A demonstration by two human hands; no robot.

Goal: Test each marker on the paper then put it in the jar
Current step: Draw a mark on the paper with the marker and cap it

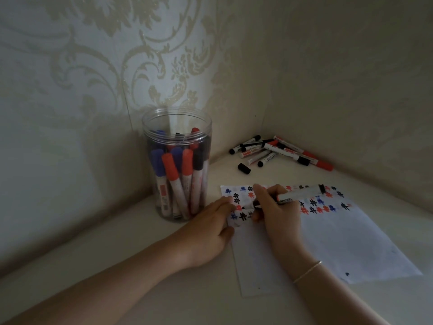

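My right hand (274,207) grips an uncapped black marker (297,194), its tip down on the white paper (332,240) among rows of red, blue and black test marks. With straight fingers, my left hand (208,228) presses flat on the paper's left edge. The marker's black cap (244,168) lies loose on the table beyond the sheet. A clear plastic jar (178,165) stands to the left, holding several red, blue and black capped markers. A pile of several more markers (278,151) lies in the far corner.
The pale table sits in a corner, with patterned walls close behind the jar and behind the marker pile. Bare tabletop (131,273) lies in front of the jar, by my left forearm.
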